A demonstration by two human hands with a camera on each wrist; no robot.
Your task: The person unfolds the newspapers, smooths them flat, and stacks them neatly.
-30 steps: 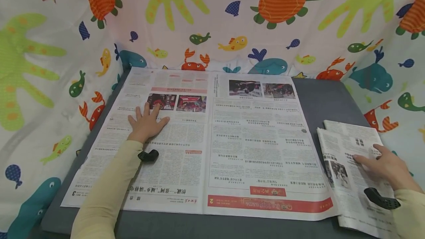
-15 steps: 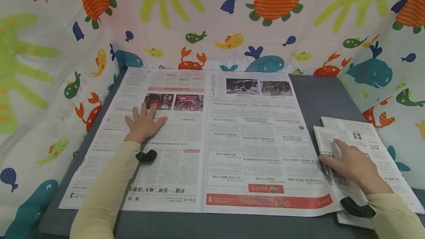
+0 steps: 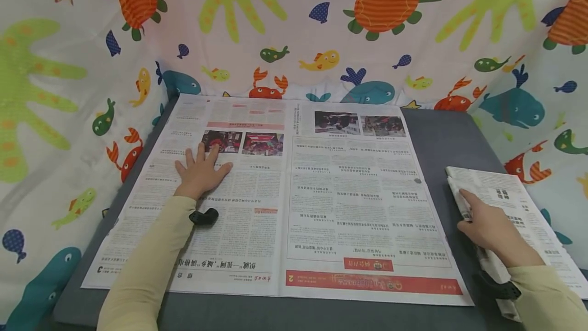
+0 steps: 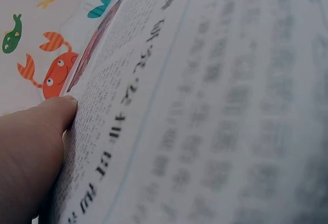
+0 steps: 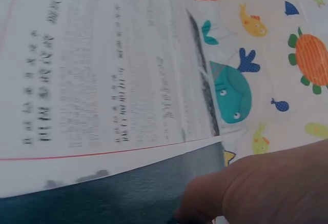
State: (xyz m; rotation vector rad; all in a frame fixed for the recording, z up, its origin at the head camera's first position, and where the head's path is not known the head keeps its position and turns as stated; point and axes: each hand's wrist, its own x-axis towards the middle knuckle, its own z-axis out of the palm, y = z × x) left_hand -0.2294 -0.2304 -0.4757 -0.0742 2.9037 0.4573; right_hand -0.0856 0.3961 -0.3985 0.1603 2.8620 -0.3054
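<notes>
A newspaper [image 3: 349, 208] lies spread open on the grey table, its print upside down from here. My left hand [image 3: 202, 174] rests on its left page with fingers spread, just below two colour photos. In the left wrist view, the thumb [image 4: 38, 137] shows beside the printed page. Folded newspapers [image 3: 510, 193] lie in a stack at the right. My right hand [image 3: 496, 231] grips the stack's left edge, index finger on top and thumb over the side. The right wrist view shows the thumb [image 5: 205, 196] above the grey surface; its other fingers are hidden.
The grey table [image 3: 447, 132] shows as a strip between the spread newspaper and the stack, and along the front. A curtain [image 3: 294, 19] printed with sea animals hangs behind and on both sides. Each wrist wears a black device [image 3: 204, 217].
My right hand has moved left across the folded newspapers to their left edge. The stack's left part has drawn right, off the spread newspaper's corner. My left hand stays in place.
</notes>
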